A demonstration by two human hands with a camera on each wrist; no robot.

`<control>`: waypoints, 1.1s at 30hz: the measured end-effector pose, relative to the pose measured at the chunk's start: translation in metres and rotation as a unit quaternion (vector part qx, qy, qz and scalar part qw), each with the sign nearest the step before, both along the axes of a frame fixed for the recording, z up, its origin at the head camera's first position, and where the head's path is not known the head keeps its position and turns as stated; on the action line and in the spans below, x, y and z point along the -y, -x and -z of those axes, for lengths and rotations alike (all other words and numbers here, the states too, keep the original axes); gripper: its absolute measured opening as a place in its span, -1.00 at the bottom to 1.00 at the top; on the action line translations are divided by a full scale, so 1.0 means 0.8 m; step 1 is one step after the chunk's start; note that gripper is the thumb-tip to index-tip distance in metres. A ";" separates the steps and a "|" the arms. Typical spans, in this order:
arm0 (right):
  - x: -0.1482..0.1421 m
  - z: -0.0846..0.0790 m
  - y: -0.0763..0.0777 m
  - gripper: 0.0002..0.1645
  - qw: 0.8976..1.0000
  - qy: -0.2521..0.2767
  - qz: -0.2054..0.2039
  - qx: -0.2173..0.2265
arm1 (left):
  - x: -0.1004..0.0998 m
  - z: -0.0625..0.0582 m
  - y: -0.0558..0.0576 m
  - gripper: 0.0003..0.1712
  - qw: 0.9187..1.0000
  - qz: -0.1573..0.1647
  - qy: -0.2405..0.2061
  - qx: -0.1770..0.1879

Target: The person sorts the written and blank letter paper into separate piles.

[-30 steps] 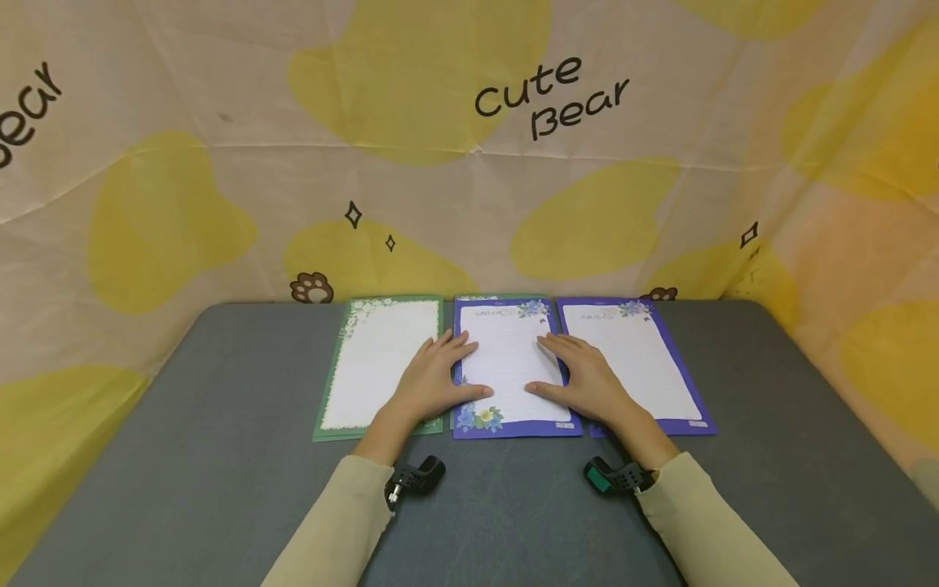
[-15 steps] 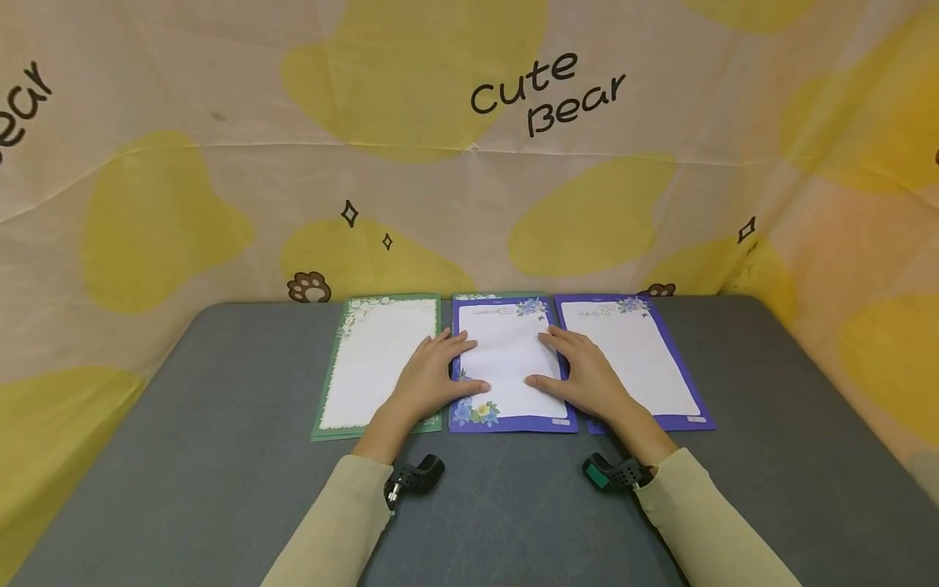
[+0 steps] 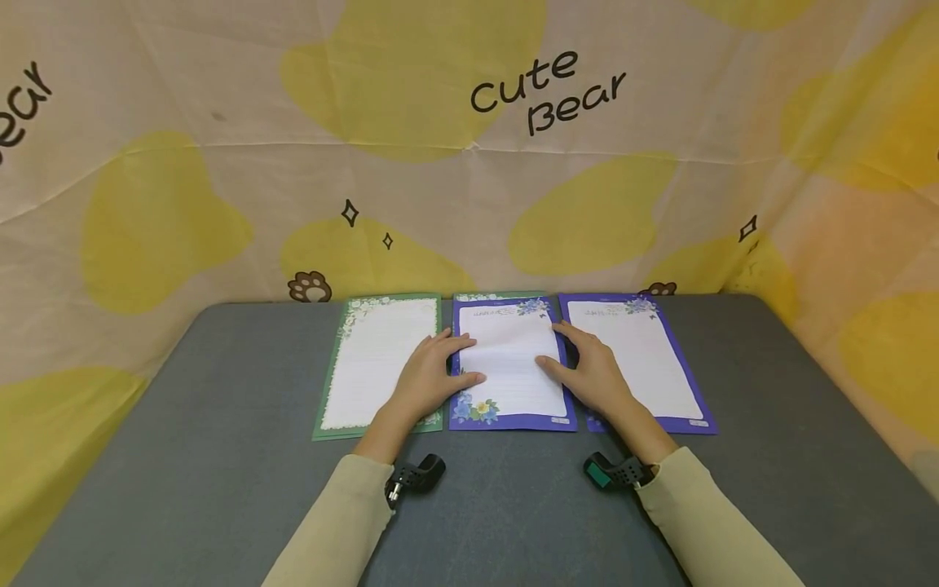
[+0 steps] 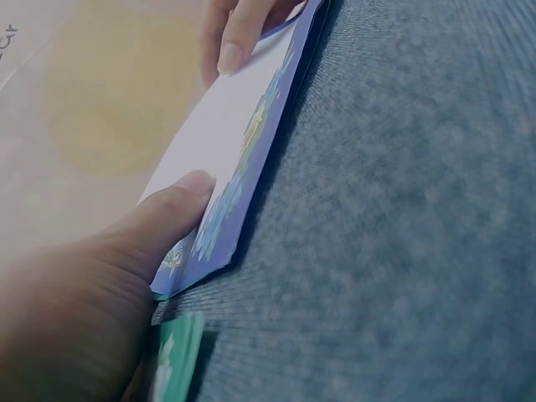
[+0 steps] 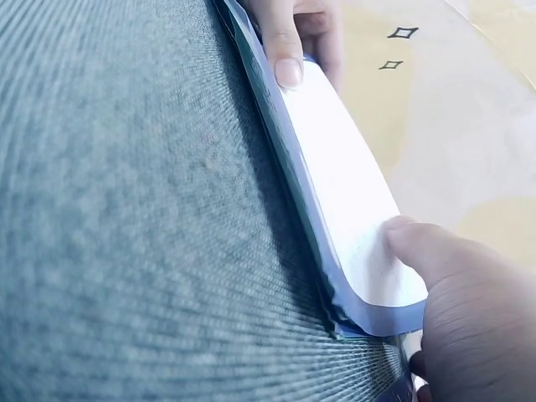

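Note:
In the head view, a stack of letter paper [image 3: 509, 395] with a blue floral border lies in the middle, a green-bordered sheet peeking out behind its far edge. My left hand [image 3: 425, 379] rests over its left edge, fingers and thumb fairly straight on the white face. My right hand [image 3: 597, 379] is at its right edge, thumb on the white face and fingertips right at the border. In the left wrist view the left thumb [image 4: 172, 205] presses the stack near its corner; the fingers are hidden. The right wrist view shows the right thumb [image 5: 419, 243] on the paper.
Green-bordered letter paper [image 3: 367, 363] lies to the left, partly under the left hand. A blue-bordered sheet [image 3: 653, 359] lies to the right, partly under the right hand. All lie at the far side of the grey table [image 3: 499, 522], before a yellow-patterned cloth [image 3: 411, 179].
My right hand has shifted slightly right, its fingertips moving from the white face to the stack's right border. The middle stack has moved slightly away from me; the left hand has barely moved.

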State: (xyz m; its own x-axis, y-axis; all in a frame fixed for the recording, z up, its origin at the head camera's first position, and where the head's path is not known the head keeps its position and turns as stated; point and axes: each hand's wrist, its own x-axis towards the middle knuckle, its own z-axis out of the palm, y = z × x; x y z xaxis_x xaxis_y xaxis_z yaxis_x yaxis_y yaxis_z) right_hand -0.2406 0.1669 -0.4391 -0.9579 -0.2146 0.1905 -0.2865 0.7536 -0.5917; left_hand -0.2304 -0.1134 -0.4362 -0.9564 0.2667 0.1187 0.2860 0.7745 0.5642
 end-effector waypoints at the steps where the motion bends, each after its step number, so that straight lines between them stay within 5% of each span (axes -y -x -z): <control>1: 0.000 0.000 0.000 -0.14 1.000 0.003 0.001 -0.002 | 0.000 -0.001 0.000 -0.24 1.000 -0.002 -0.001 0.001; 13: 0.004 0.000 -0.002 -0.32 0.996 0.078 0.011 -0.041 | 0.001 -0.002 -0.002 -0.26 1.000 -0.009 -0.007 0.009; 18: 0.008 -0.002 -0.002 -0.46 0.984 0.166 0.044 -0.042 | 0.000 -0.001 -0.002 -0.28 1.000 -0.002 -0.002 0.000; 24: 0.008 -0.004 -0.001 -0.50 0.968 0.251 0.018 0.009 | -0.001 -0.003 -0.002 -0.28 1.000 0.011 0.019 -0.015; 33: 0.007 -0.009 -0.002 -0.45 0.972 0.229 0.006 0.049 | -0.004 -0.006 -0.004 -0.24 0.998 0.037 0.036 -0.025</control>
